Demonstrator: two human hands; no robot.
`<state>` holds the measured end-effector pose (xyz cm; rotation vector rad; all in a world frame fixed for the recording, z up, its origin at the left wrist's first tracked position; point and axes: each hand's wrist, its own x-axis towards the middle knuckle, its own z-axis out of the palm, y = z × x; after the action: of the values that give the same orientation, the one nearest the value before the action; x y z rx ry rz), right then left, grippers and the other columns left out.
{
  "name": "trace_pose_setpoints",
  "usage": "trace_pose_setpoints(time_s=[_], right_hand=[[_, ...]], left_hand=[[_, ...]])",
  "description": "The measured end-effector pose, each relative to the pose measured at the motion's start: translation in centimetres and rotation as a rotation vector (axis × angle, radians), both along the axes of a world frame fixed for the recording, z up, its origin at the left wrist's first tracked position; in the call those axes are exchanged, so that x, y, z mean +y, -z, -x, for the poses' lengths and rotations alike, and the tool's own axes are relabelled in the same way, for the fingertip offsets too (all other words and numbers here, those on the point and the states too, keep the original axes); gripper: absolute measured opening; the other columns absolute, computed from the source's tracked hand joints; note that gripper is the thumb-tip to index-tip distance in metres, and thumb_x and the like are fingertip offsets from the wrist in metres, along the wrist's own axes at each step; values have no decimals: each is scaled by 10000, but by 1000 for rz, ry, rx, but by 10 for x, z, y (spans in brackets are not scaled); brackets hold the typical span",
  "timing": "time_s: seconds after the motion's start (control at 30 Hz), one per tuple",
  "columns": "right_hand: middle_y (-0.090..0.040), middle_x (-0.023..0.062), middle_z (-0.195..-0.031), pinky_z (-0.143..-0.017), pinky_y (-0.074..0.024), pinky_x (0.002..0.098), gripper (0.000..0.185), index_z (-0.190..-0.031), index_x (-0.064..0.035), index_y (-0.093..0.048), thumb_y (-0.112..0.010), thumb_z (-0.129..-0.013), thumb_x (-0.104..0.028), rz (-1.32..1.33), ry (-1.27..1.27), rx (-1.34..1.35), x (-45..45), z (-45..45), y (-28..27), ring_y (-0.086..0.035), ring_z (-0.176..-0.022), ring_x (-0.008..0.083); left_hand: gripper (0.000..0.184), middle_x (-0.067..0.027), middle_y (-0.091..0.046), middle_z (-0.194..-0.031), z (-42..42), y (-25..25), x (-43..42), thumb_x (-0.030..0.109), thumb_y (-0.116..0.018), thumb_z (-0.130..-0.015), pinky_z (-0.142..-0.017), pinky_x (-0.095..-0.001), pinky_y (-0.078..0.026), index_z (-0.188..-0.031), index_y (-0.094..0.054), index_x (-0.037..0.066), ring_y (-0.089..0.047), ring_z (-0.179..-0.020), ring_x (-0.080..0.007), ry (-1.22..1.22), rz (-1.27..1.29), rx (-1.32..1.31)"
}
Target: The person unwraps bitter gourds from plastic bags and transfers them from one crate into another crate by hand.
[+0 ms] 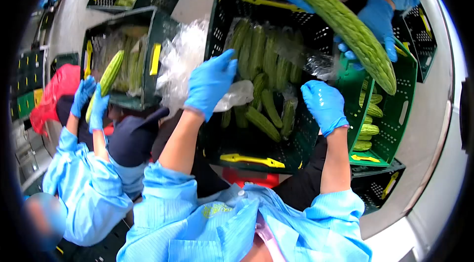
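Gourds, long, green and ridged (pixel 262 123), in a black perforated plastic crate (pixel 222 146).
They lie between and below two hands: the blue-gloved left hand (pixel 210 84), fingers loosely bent beside clear plastic film (pixel 239 95), and the blue-gloved right hand (pixel 325 107), curled inward near the crate's right side. Whether either pinches anything, I cannot tell. Across, a co-worker's blue-gloved hands (pixel 377 21) hold a larger green gourd (pixel 351 37).

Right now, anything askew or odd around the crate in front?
Mildly: in the dark crate, a few nearer gourds lie slanted, out of line with the neater row behind. Crumpled clear plastic is bunched at its left side, looking untidy. No obvious damage visible.
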<state>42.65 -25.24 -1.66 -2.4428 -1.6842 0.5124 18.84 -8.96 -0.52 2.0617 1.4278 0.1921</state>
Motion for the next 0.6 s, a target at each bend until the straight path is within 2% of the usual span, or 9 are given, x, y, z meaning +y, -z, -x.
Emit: trace_pose_setpoints(time_s=[0.03, 0.13, 0.17, 0.27, 0.3, 0.4, 0.43, 0.5, 0.6], right_hand=[[-700, 143, -904, -727, -533, 478, 290, -926, -99, -688, -562, -938, -360, 116, 2, 42, 5, 1, -5, -669, -817, 375], [-699, 145, -1081, -800, -542, 452, 351, -1134, -110, -674, -568, -942, -384, 37, -11, 39, 9, 7, 27, -678, -924, 355], [-662, 157, -1219, -878, -533, 441, 445, -1286, -109, -607, -572, -944, -392, 175, 27, 108, 19, 13, 27, -663, -1028, 352], [-604, 218, -1294, -974, -488, 460, 534, -1342, -79, -554, -596, -912, -392, 241, 49, 289, 28, 21, 92, -616, -1124, 396], [-580, 253, -1310, -993, -479, 456, 617, -1360, -54, -527, -646, -865, -403, 299, 61, 288, 30, 20, 118, -595, -1149, 418], [-571, 278, -1314, -1014, -470, 449, 688, -1363, -14, -507, -717, -811, -367, 455, 206, 259, 26, 3, 220, -569, -1188, 428], [-570, 283, -1315, -1019, -468, 446, 709, -1361, 2, -502, -743, -790, -342, 416, 213, 253, 13, -11, 263, -562, -1202, 427], [-563, 281, -1333, -1039, -458, 441, 757, -1379, 38, -470, -779, -766, -281, 433, 299, 300, 9, -13, 277, -542, -1243, 418], [-600, 276, -1272, -990, -483, 464, 634, -1300, 19, -556, -754, -794, -308, 379, 337, 201, -5, -2, 289, -572, -1191, 428]], left_hand=[[321, -161, -717, -995, -2, 11, -1, 280, -670, -925, -747, -355, -557, -1223, -692, 163, -708, -856, -303, 40, -3, -111], [325, -106, -724, -904, -19, -10, 0, 262, -662, -920, -698, -386, -554, -1225, -680, 151, -694, -770, -301, 166, -147, -206], [326, -110, -721, -886, -21, -13, 2, 263, -655, -925, -695, -389, -554, -1229, -674, 149, -694, -769, -303, 148, -148, -201], [303, -130, -694, -792, -21, -15, 9, 251, -628, -930, -653, -423, -544, -1213, -648, 143, -684, -747, -329, 121, -207, -172], [298, -134, -689, -783, -21, -17, 9, 246, -624, -922, -636, -437, -537, -1199, -637, 137, -680, -738, -338, 155, -205, -155], [305, -137, -666, -729, -14, -21, 3, 244, -622, -904, -589, -458, -519, -1181, -613, 118, -668, -690, -336, 221, -144, -146], [299, -131, -664, -725, -8, -19, 1, 243, -623, -903, -583, -452, -518, -1176, -617, 120, -667, -686, -329, 219, -131, -123], [296, -113, -661, -720, 4, -16, 1, 244, -625, -902, -569, -439, -513, -1170, -627, 118, -666, -678, -316, 215, -135, -120], [249, -110, -657, -715, 17, -25, 7, 247, -627, -901, -569, -440, -513, -1107, -633, 108, -660, -668, -317, 174, -163, -107]])
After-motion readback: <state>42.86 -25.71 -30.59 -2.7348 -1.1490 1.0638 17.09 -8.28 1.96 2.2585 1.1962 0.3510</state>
